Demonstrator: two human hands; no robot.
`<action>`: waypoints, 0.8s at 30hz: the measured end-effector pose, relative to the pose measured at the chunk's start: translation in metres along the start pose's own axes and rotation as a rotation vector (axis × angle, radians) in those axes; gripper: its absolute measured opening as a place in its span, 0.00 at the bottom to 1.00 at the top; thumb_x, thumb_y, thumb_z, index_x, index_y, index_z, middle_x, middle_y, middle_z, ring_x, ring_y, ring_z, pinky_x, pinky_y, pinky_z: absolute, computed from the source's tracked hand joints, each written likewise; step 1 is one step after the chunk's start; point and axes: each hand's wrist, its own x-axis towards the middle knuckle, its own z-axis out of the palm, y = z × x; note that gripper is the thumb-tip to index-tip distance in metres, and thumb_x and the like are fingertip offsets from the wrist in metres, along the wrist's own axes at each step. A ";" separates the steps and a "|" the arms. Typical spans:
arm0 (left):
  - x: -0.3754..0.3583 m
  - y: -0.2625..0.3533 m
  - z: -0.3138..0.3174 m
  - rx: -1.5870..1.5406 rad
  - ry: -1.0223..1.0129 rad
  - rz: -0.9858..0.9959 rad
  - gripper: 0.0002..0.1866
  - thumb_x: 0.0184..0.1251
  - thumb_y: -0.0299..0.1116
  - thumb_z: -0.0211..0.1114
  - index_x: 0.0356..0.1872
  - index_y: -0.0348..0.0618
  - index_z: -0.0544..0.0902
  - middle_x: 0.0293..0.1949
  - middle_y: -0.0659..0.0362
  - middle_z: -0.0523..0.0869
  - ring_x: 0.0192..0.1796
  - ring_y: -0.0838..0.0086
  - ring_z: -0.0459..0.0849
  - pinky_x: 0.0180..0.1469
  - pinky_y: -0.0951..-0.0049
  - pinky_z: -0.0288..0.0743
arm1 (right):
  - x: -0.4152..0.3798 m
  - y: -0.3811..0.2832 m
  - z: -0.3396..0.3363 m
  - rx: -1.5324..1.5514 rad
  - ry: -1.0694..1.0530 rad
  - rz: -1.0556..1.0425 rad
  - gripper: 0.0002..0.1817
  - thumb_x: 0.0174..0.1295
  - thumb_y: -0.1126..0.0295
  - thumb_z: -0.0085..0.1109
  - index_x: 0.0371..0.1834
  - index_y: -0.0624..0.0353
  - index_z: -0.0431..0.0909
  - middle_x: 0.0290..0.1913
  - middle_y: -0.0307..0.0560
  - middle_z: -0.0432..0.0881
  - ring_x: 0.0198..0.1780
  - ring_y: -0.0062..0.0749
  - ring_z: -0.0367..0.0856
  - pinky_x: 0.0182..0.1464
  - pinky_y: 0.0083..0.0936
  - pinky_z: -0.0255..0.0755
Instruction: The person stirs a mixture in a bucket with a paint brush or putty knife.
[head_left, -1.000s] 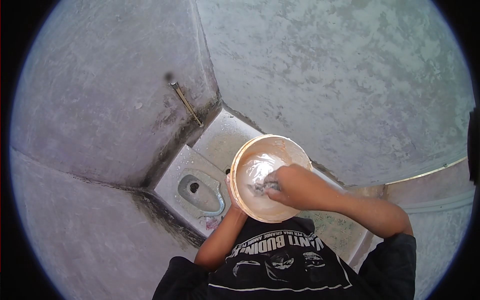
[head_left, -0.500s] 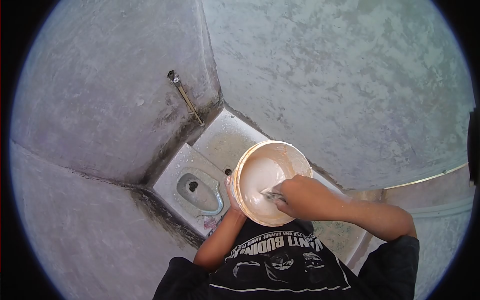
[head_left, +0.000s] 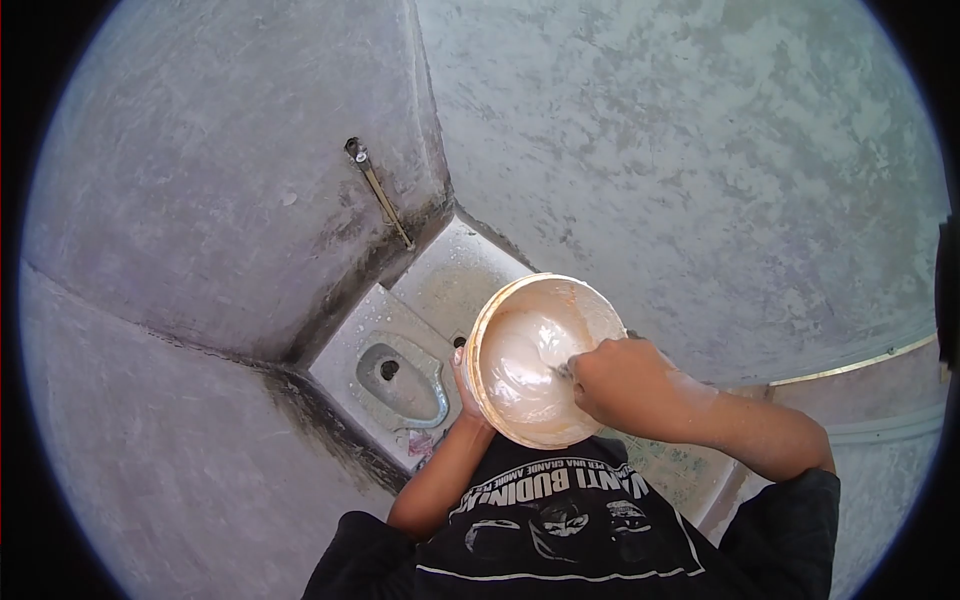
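Observation:
A round bucket (head_left: 475,378) with a stained rim is held in front of the black shirt. Inside it lies a pale, creamy liquid (head_left: 515,365) with swirl marks on its surface. My left hand (head_left: 466,385) grips the bucket's left side, its fingers partly hidden by the wall. Over the right part of the opening, my right hand (head_left: 610,380) is closed round a stirring tool (head_left: 563,371). Only a short piece of that tool shows, and its lower end is in the liquid.
A squat toilet (head_left: 400,385) is set in the speckled floor to the left of the bucket. A pipe with a tap (head_left: 378,190) runs down the left wall. Grey plastered walls (head_left: 680,170) meet in the corner ahead.
My right hand has moved right, towards the bucket's right rim, with the tool. The swirls in the liquid have changed. The bucket has tilted slightly, and the view has shifted a little.

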 end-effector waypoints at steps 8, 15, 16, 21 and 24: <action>0.002 -0.008 0.009 -0.024 -0.049 0.025 0.39 0.66 0.64 0.41 0.68 0.44 0.63 0.64 0.48 0.70 0.63 0.57 0.72 0.66 0.55 0.66 | -0.007 -0.005 -0.005 0.205 -0.010 -0.157 0.13 0.56 0.67 0.57 0.41 0.62 0.82 0.26 0.58 0.81 0.32 0.49 0.83 0.35 0.41 0.76; 0.002 -0.004 -0.047 -0.151 -0.129 -0.036 0.37 0.67 0.62 0.42 0.66 0.43 0.65 0.63 0.49 0.72 0.62 0.59 0.73 0.66 0.57 0.65 | 0.000 -0.020 -0.035 -0.270 0.099 -0.261 0.13 0.52 0.75 0.59 0.42 0.65 0.78 0.25 0.53 0.81 0.30 0.41 0.84 0.29 0.31 0.76; 0.002 -0.006 -0.050 -0.151 -0.131 -0.040 0.37 0.67 0.62 0.42 0.66 0.43 0.65 0.63 0.49 0.72 0.62 0.59 0.73 0.66 0.57 0.65 | 0.006 -0.017 -0.030 -0.278 0.073 -0.239 0.13 0.51 0.76 0.59 0.41 0.65 0.78 0.25 0.53 0.82 0.30 0.40 0.84 0.28 0.30 0.76; -0.007 -0.004 -0.014 0.072 -0.010 0.087 0.35 0.69 0.61 0.41 0.65 0.42 0.66 0.61 0.50 0.73 0.61 0.60 0.73 0.66 0.57 0.66 | 0.009 -0.013 -0.008 -0.181 -0.005 -0.342 0.13 0.50 0.75 0.59 0.41 0.64 0.79 0.25 0.54 0.82 0.30 0.42 0.84 0.31 0.32 0.77; -0.009 -0.005 -0.013 0.067 0.039 0.090 0.36 0.69 0.61 0.41 0.66 0.43 0.66 0.62 0.51 0.73 0.62 0.60 0.72 0.66 0.57 0.65 | 0.007 -0.012 -0.007 -0.129 -0.137 -0.315 0.13 0.52 0.71 0.60 0.41 0.61 0.80 0.25 0.53 0.82 0.30 0.44 0.84 0.33 0.35 0.77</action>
